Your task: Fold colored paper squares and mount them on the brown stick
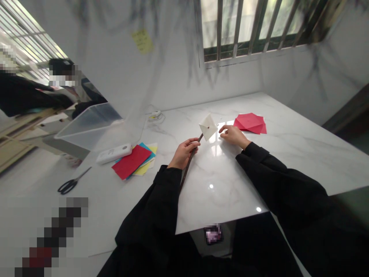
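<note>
My left hand (184,152) is wrapped round a thin dark brown stick (186,168) that slants up and away from me. At its top end sits a white folded-paper pinwheel (208,127) with a small brownish dot at its middle. Just right of the pinwheel is my right hand (233,135), its fingers bent, thumb and forefinger slightly apart, and nothing visible between them. A pile of red paper sheets (250,122) lies beyond my right hand. Left of my left hand are red, blue and yellow paper sheets (132,161), fanned over each other.
A white device (113,154) touches the coloured sheets on the marble-patterned table (300,154). Black-handled scissors (70,185) lie at the left. A clear plastic bin (89,127) stands behind. A small white object with a cord (155,114) is by the wall. Another person (66,82) is at far left.
</note>
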Demonstrator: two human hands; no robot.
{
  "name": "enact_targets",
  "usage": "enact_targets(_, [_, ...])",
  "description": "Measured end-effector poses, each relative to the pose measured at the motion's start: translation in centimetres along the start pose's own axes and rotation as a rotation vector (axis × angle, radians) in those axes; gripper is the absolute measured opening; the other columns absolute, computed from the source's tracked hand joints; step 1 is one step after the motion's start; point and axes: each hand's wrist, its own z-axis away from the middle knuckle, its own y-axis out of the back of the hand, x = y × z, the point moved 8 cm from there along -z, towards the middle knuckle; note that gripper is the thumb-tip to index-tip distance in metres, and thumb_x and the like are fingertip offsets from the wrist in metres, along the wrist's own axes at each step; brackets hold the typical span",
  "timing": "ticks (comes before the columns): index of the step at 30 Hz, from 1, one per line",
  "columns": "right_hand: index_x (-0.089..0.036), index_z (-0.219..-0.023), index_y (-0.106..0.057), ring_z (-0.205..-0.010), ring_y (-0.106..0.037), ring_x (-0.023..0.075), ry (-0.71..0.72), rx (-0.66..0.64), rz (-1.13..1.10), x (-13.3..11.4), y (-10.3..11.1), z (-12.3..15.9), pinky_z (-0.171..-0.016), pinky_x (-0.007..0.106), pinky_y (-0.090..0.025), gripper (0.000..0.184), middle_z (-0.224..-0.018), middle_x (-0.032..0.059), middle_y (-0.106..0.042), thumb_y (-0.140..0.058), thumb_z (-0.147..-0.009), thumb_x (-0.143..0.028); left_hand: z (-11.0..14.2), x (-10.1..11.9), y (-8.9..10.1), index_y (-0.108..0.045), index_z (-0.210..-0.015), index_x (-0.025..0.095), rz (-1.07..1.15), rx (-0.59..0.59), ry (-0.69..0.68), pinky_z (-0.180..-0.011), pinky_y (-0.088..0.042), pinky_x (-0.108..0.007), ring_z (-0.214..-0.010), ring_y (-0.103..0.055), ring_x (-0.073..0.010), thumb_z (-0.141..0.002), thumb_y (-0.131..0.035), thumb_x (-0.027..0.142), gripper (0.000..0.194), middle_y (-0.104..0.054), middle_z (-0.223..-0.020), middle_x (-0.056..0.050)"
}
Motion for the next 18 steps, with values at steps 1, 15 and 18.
enact_targets(1, [-0.015, -0.120, -0.076, -0.072, -0.061, 0.0197, -0.001, 0.027, -0.016, -0.1, 0.3, 0.0, -0.066, 0.027, -0.037, 0.040, -0.078, 0.0055, -0.073, -0.063, -0.082, -0.019, 0.0, 0.0, 0.1, -0.077, -0.100, 0.017, 0.002, 0.005, 0.000, -0.064, -0.044, -0.024, -0.068, -0.058, -0.0102, -0.060, -0.095, 0.036, 0.048, -0.072, -0.087, -0.004])
enact_targets(15, [-0.018, -0.079, -0.083, -0.064, -0.056, 0.0157, 0.062, -0.189, 0.023, -1.4, -1.1, 0.3, -0.062, 0.027, -0.035, 0.027, -0.068, 0.0031, -0.069, -0.057, -0.084, -0.018, -0.2, -0.1, 0.7, -0.075, -0.103, 0.016, 0.099, 0.071, 0.019, -0.065, -0.047, -0.021, -0.067, -0.060, -0.0072, -0.060, -0.094, 0.029, 0.049, -0.071, -0.088, -0.002])
enact_targets(18, [-0.017, -0.092, -0.082, -0.066, -0.057, 0.0158, 0.066, -0.121, -0.017, -1.4, -0.6, 0.3, -0.064, 0.026, -0.035, 0.025, -0.075, 0.0043, -0.072, -0.059, -0.084, -0.019, -0.2, -0.2, 0.8, -0.075, -0.104, 0.016, 0.099, 0.063, 0.025, -0.066, -0.048, -0.021, -0.067, -0.060, -0.0073, -0.060, -0.094, 0.030, 0.050, -0.072, -0.090, -0.002])
